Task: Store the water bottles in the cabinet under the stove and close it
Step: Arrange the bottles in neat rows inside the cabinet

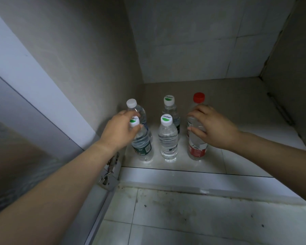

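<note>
Several water bottles stand upright on the cabinet floor. My left hand is wrapped around the neck of a green-labelled bottle at the front left. Right behind it stands a plain white-capped bottle. My right hand grips the upper body of a taller red-capped bottle with a red label, at the right. Between my hands stand two clear bottles with green-and-white caps, one in front and one behind.
The cabinet door stands open at the left, its metal hinge at the bottom corner. The cabinet's left wall, tiled back wall and right wall enclose the space. A stained tiled floor lies in front.
</note>
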{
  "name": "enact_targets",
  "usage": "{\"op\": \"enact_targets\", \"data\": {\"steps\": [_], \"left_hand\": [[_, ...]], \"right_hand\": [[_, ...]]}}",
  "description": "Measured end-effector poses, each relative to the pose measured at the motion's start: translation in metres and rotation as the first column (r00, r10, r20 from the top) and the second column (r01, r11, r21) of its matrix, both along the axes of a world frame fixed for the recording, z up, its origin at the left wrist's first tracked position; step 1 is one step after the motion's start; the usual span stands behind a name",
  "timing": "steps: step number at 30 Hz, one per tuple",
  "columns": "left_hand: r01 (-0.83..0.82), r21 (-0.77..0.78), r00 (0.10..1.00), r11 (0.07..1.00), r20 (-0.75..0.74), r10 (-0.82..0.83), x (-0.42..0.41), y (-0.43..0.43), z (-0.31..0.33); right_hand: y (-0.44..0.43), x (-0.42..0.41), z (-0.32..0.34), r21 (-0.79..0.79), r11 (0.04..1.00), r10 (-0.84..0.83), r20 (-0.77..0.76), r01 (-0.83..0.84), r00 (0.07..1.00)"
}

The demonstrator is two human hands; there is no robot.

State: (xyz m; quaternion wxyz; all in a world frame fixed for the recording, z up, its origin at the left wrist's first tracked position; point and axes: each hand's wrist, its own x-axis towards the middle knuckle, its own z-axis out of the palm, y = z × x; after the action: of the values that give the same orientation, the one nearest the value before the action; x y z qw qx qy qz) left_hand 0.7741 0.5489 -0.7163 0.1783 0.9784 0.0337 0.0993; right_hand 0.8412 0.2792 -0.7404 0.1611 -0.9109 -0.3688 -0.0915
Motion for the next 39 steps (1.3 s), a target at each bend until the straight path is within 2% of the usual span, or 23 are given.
{"op": "enact_targets", "data": {"steps": [5,10,14,18,22,26,31,34,39], "left_hand": [[0.004,0.051,0.999,0.999,-0.038,-0.002,-0.007,0.009,0.005],[0.023,0.025,0.999,0.999,-0.049,-0.021,-0.011,0.008,0.007],[0.026,0.014,0.998,1.000,-0.053,-0.025,-0.007,0.001,0.005],[0.000,0.067,0.994,0.998,-0.110,0.007,0.000,0.002,0.006],[0.019,0.128,1.000,0.992,-0.015,-0.017,0.003,-0.008,0.012],[0.082,0.060,0.989,0.995,0.116,-0.088,0.010,-0.025,0.018],[0.271,-0.081,0.962,0.959,-0.008,-0.272,0.016,-0.051,0.007],[0.258,-0.139,0.964,0.956,-0.037,-0.265,0.016,-0.058,-0.001],[0.242,-0.123,0.969,0.963,-0.025,-0.246,0.019,-0.062,-0.002]], "right_hand": [[-0.009,-0.001,0.005,0.045,0.999,-0.028,-0.036,0.030,0.999],[-0.009,-0.003,0.012,0.078,0.995,-0.048,-0.108,0.057,0.993],[-0.009,-0.002,0.018,0.049,0.997,-0.048,-0.132,0.055,0.990],[-0.008,-0.002,0.021,0.036,0.997,-0.067,-0.145,0.073,0.987],[-0.003,-0.003,0.020,0.047,0.997,-0.058,-0.168,0.066,0.984],[-0.005,-0.004,0.025,0.098,0.990,-0.083,-0.205,0.104,0.975],[-0.010,-0.007,0.028,0.149,0.984,-0.064,-0.226,0.099,0.972],[-0.012,-0.007,0.027,0.171,0.980,-0.053,-0.263,0.101,0.963],[-0.011,-0.007,0.027,0.179,0.979,-0.044,-0.269,0.095,0.962]]}}
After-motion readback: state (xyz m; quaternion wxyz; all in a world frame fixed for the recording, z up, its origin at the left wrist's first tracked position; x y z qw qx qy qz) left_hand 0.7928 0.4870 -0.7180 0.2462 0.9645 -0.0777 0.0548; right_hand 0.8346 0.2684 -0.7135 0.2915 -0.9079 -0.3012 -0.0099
